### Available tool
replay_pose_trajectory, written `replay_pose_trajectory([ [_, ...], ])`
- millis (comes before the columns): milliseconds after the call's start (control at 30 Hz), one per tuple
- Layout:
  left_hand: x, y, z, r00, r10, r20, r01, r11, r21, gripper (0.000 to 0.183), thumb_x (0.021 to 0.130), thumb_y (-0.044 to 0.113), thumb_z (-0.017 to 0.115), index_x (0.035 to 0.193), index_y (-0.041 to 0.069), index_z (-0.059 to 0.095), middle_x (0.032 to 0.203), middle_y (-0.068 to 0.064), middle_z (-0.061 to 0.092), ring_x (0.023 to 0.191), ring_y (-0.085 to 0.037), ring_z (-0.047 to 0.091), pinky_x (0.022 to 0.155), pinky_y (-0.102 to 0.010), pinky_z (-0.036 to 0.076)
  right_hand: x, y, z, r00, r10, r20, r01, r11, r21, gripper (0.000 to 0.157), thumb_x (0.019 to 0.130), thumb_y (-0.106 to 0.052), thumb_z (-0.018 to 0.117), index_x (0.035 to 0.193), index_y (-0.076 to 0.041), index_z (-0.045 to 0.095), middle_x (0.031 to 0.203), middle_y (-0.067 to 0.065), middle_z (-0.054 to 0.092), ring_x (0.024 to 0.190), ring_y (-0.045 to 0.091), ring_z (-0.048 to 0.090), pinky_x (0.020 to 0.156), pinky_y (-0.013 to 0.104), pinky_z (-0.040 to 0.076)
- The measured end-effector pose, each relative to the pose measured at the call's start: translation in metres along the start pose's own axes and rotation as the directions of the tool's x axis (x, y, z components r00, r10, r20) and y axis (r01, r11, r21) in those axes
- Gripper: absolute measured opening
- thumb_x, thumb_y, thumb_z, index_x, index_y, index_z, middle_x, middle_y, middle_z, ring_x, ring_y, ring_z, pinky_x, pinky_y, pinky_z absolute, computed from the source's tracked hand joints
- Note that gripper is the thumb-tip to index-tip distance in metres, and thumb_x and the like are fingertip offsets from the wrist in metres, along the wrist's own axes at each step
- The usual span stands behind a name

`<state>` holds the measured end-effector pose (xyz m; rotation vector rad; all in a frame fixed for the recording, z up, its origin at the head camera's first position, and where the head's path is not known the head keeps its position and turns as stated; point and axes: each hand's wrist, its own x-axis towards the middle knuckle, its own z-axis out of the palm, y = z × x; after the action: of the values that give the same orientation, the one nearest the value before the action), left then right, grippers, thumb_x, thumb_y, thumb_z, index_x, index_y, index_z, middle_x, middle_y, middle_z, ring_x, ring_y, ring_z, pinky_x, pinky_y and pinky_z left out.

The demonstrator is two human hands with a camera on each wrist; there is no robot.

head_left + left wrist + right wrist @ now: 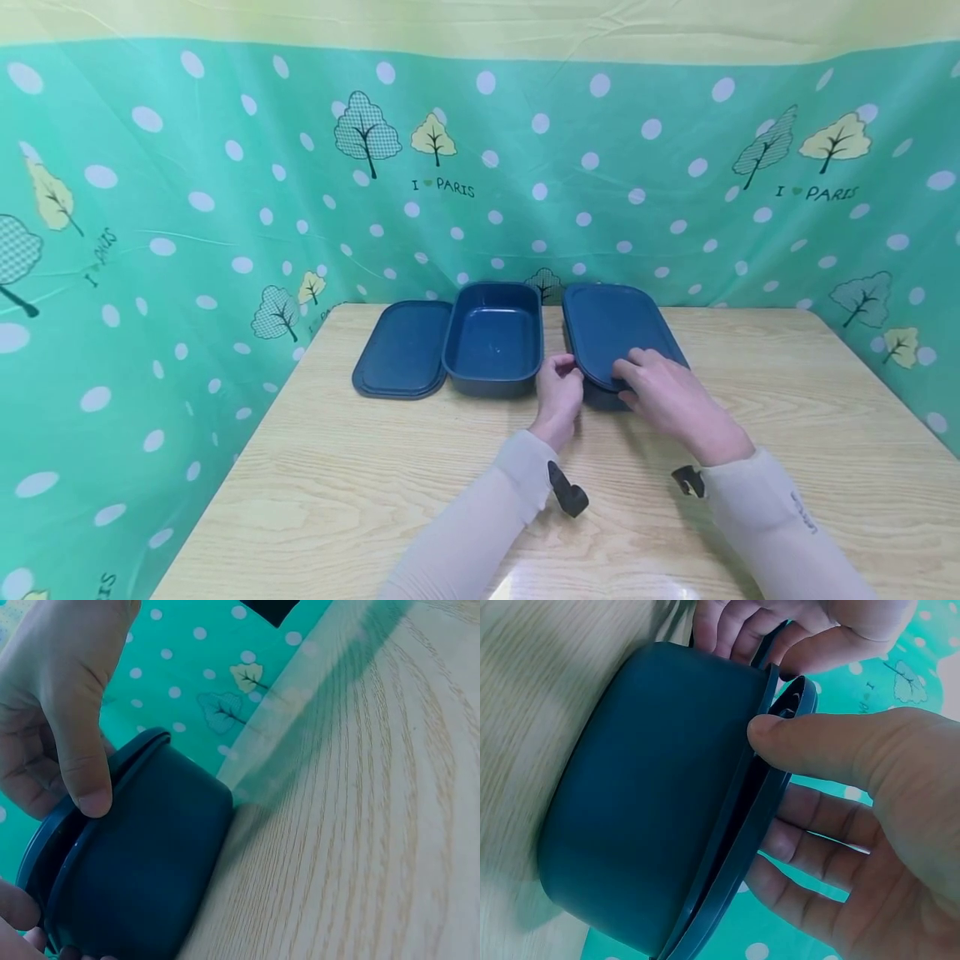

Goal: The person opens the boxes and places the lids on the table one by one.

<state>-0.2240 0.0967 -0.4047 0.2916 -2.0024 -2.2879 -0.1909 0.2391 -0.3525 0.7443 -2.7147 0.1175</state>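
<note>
A dark blue rectangular food container (pixel 142 847) stands on the table's right half. Its matching lid (pixel 611 321) lies over it, with a narrow gap along the near rim in both wrist views. At the near left corner, my left hand (pixel 560 392) holds the container, fingers against its side and thumb by the lid's edge. My right hand (pixel 667 396) pinches the lid's near edge, its thumb at the rim and its fingers over the top. The inside of this container is hidden.
Left of my left hand stands a second blue container (pixel 495 342), uncovered, with nothing visible inside. A second blue lid (pixel 402 350) lies flat beside it on the wood-grain table (pixel 322 492). A green dotted curtain (pixel 480 200) hangs behind the table and along its sides.
</note>
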Motion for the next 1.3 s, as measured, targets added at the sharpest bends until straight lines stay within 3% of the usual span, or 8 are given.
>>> replay_pose_trajectory([
  [367, 0.0006, -0.0014, 0.0007, 1.000, 0.020, -0.002, -0.020, 1.000, -0.003, 0.025, 0.082, -0.008, 0.061, 0.105, 0.001, 0.058, 0.101, -0.008, 0.061, 0.096, -0.021, 0.060, 0.085, -0.033, 0.050, 0.0001, 0.0005, -0.0008, 1.000, 0.007, 0.008, -0.007, 1.000, 0.002, 0.022, 0.076, -0.009, 0.080, 0.094, -0.008, 0.067, 0.082, 0.004, 0.054, 0.076, 0.025, 0.054, 0.064, 0.041, 0.048],
  [1300, 0.0018, -0.0015, -0.0006, 0.999, -0.029, 0.031, 0.029, 1.000, -0.004, 0.030, 0.085, -0.006, 0.059, 0.115, 0.000, 0.061, 0.104, -0.006, 0.060, 0.098, -0.020, 0.059, 0.087, -0.031, 0.049, -0.0006, -0.0020, -0.0014, 1.000, -0.018, -0.025, 0.017, 0.999, -0.028, 0.023, 0.075, -0.008, 0.080, 0.091, -0.006, 0.063, 0.082, 0.006, 0.055, 0.075, 0.026, 0.054, 0.061, 0.041, 0.047],
])
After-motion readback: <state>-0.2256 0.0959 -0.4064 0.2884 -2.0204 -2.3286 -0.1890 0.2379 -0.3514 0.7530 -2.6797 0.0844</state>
